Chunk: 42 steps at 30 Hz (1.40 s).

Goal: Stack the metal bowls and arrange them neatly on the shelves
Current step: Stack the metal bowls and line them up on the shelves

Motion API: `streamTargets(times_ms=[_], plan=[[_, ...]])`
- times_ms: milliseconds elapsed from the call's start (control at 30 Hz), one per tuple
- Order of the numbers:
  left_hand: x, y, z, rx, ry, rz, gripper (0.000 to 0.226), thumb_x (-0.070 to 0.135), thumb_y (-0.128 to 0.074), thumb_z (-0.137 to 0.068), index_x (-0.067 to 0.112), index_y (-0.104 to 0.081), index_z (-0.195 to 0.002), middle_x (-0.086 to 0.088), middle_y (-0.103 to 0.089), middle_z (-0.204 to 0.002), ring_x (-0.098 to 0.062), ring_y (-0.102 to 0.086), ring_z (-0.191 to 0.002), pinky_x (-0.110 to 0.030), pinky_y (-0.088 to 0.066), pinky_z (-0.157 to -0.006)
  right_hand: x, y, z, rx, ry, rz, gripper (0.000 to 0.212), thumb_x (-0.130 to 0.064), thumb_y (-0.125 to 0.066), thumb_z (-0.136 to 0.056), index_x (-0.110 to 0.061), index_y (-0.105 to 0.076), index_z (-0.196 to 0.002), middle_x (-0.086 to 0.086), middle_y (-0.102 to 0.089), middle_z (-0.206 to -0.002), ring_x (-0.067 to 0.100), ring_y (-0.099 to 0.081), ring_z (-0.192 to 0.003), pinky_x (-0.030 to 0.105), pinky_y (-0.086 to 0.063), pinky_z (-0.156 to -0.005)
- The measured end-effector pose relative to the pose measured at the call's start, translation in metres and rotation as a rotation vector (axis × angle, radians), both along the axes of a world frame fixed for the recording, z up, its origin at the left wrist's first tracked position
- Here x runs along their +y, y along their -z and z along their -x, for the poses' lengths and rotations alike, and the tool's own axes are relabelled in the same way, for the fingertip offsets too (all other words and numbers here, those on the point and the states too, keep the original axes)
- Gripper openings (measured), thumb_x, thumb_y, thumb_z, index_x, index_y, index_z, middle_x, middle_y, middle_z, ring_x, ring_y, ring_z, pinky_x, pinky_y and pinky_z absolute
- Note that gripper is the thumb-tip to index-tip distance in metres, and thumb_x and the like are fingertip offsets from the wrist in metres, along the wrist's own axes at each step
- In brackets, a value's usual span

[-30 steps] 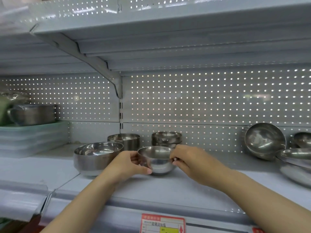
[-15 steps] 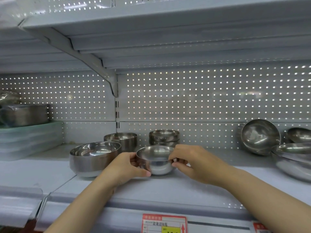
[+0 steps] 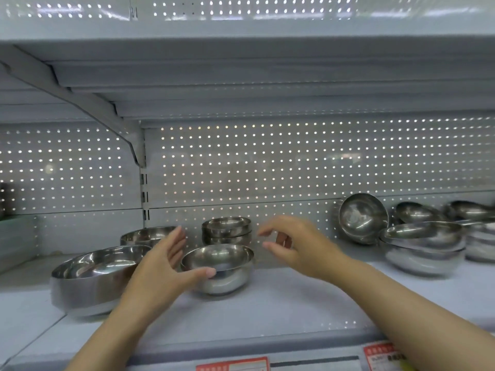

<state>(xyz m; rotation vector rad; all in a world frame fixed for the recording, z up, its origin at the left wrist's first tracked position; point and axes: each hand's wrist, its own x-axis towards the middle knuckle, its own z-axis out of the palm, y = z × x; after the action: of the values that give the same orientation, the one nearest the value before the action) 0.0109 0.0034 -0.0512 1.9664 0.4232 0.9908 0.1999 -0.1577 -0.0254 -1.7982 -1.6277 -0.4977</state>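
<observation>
Both my hands have just let go of the small bowl [image 3: 217, 267], which a moment ago they gripped by its sides; it now stands upright on the shelf [image 3: 281, 303], centre of the frame. My left hand [image 3: 163, 266] is spread, thumb tip touching or nearly touching the bowl's near wall. My right hand [image 3: 294, 243] hangs clear to the right, fingers loosely curled, empty. Placement looks done; the loose bowls [image 3: 420, 246] at right remain unstacked.
</observation>
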Motion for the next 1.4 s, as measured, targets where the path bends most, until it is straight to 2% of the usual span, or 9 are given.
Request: streamTargets(times_ms=[167,267,433,567,700,833,933,1067,1400], plan=[[-0.032,-0.011,-0.023,0.025,0.081,-0.175,0.097,0.027,-0.085,-0.05,0.031,-0.041,-0.136,0.021,-0.048,-0.131,0.004,-0.048,-0.12,-0.021,-0.037,-0.103,-0.052,-0.013,-0.032,0.037,0.17,-0.078,0.02,-0.019,-0.064,-0.085,-0.026,-0.066,-0.104,-0.014,-0.058,-0.091,0.0,-0.055,-0.073,0.022,-0.045,-0.072],[-0.055,-0.019,-0.056,0.079,0.149,-0.235,0.085,0.018,-0.084,-0.06,0.031,-0.044,-0.133,0.021,-0.05,-0.128,0.01,-0.049,-0.113,-0.004,-0.037,-0.093,-0.099,-0.021,-0.059,0.049,0.251,-0.128,0.02,-0.015,-0.067,-0.083,-0.028,-0.066,-0.098,-0.012,-0.059,-0.084,0.0,-0.054,-0.073,0.014,-0.038,-0.068],[-0.103,-0.032,-0.126,0.187,0.276,-0.218,0.084,0.02,-0.083,-0.063,0.02,-0.043,-0.137,0.007,-0.049,-0.138,0.0,-0.049,-0.121,-0.027,-0.037,-0.109,-0.17,-0.032,-0.107,0.108,0.302,-0.206,0.016,-0.023,-0.071,-0.079,-0.036,-0.066,-0.087,-0.015,-0.061,-0.074,-0.002,-0.054,-0.066,0.012,-0.041,-0.06],[-0.14,-0.042,-0.184,0.324,0.319,-0.263,0.079,0.019,-0.08,-0.068,0.016,-0.042,-0.138,0.008,-0.052,-0.132,-0.001,-0.05,-0.115,-0.012,-0.039,-0.095,-0.199,-0.03,-0.143,0.165,0.309,-0.134,0.012,-0.026,-0.07,-0.08,-0.037,-0.067,-0.084,-0.008,-0.063,-0.07,0.002,-0.054,-0.058,0.021,-0.042,-0.057],[-0.164,-0.045,-0.228,0.454,0.315,-0.302,0.072,0.026,-0.079,-0.069,0.022,-0.047,-0.132,0.015,-0.054,-0.11,0.001,-0.052,-0.096,-0.002,-0.039,-0.072,-0.213,-0.025,-0.165,0.115,0.272,-0.065,0.01,-0.024,-0.071,-0.079,-0.034,-0.068,-0.079,-0.009,-0.067,-0.073,0.0,-0.052,-0.059,0.015,-0.039,-0.055],[-0.17,-0.04,-0.252,0.563,0.255,-0.369,0.082,0.046,-0.078,-0.054,0.028,-0.049,-0.129,0.015,-0.058,-0.121,-0.005,-0.055,-0.108,-0.025,-0.044,-0.1,-0.225,-0.018,-0.182,0.114,0.206,0.028,0.011,-0.044,-0.069,-0.072,-0.036,-0.069,-0.079,-0.018,-0.06,-0.069,0.0,-0.046,-0.057,0.013,-0.037,-0.056],[-0.17,-0.035,-0.258,0.57,0.262,-0.319,0.091,0.053,-0.076,-0.044,0.031,-0.05,-0.128,0.02,-0.059,-0.119,0.0,-0.056,-0.111,-0.027,-0.043,-0.103,-0.229,-0.015,-0.193,0.131,0.126,0.089,0.017,-0.048,-0.071,-0.07,-0.035,-0.07,-0.081,-0.014,-0.062,-0.072,0.0,-0.049,-0.058,0.01,-0.039,-0.052],[-0.17,-0.025,-0.261,0.551,0.405,-0.204,0.049,0.033,-0.079,-0.061,0.041,-0.061,-0.106,0.02,-0.067,-0.111,0.004,-0.061,-0.104,-0.022,-0.045,-0.099,-0.229,-0.01,-0.208,0.104,0.065,0.094,0.021,-0.053,-0.069,-0.069,-0.035,-0.07,-0.081,-0.011,-0.065,-0.077,0.001,-0.052,-0.061,0.011,-0.039,-0.056],[-0.162,-0.017,-0.265,0.504,0.517,-0.111,0.051,0.017,-0.076,-0.071,0.033,-0.059,-0.116,0.012,-0.068,-0.114,-0.003,-0.061,-0.109,-0.016,-0.048,-0.09,-0.215,0.003,-0.211,0.034,-0.009,0.041,0.015,-0.049,-0.071,-0.07,-0.036,-0.064,-0.068,-0.016,-0.061,-0.069,0.005,-0.054,-0.065,0.014,-0.038,-0.058]])
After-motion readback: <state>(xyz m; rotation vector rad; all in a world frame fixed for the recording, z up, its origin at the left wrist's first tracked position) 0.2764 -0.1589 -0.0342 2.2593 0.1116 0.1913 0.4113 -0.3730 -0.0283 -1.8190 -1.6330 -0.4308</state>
